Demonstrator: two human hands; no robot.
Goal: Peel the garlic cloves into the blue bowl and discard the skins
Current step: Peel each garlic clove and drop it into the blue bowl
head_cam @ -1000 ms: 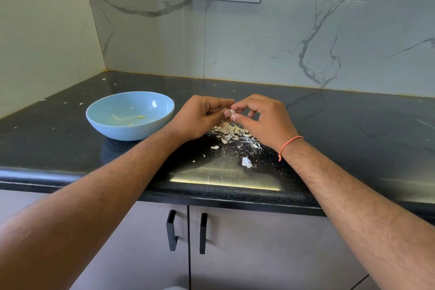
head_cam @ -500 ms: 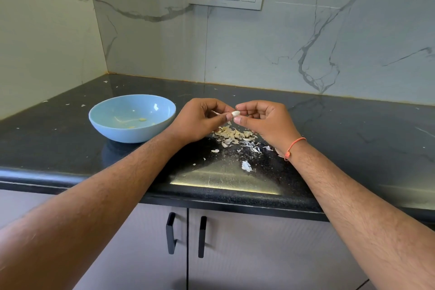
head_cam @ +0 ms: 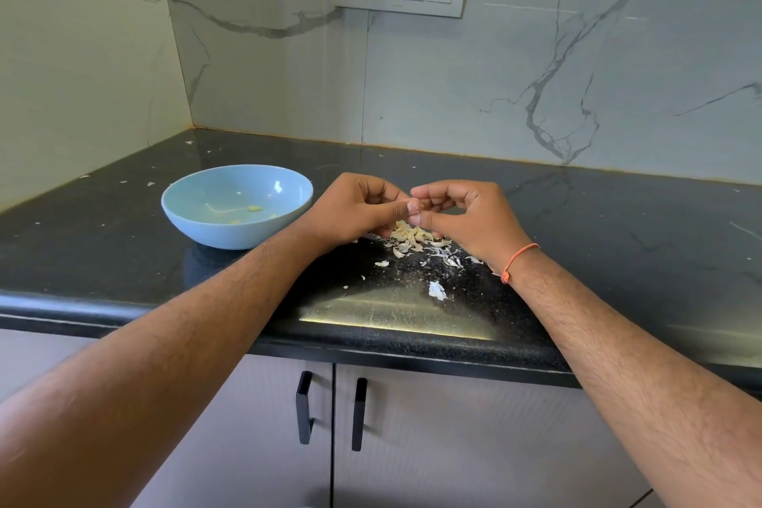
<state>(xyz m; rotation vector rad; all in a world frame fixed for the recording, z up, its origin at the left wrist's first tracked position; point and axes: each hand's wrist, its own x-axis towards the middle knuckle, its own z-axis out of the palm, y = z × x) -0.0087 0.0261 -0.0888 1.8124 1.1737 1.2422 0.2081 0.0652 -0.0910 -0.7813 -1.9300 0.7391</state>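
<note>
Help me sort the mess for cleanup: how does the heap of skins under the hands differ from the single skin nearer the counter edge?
The heap of skins is many overlapping cream-tan pieces; the single skin is one whiter flake. The heap lies partly beneath the hands, while the single skin lies apart in the open, closer to the counter edge. Both rest on the counter, outside the bowl.
</note>
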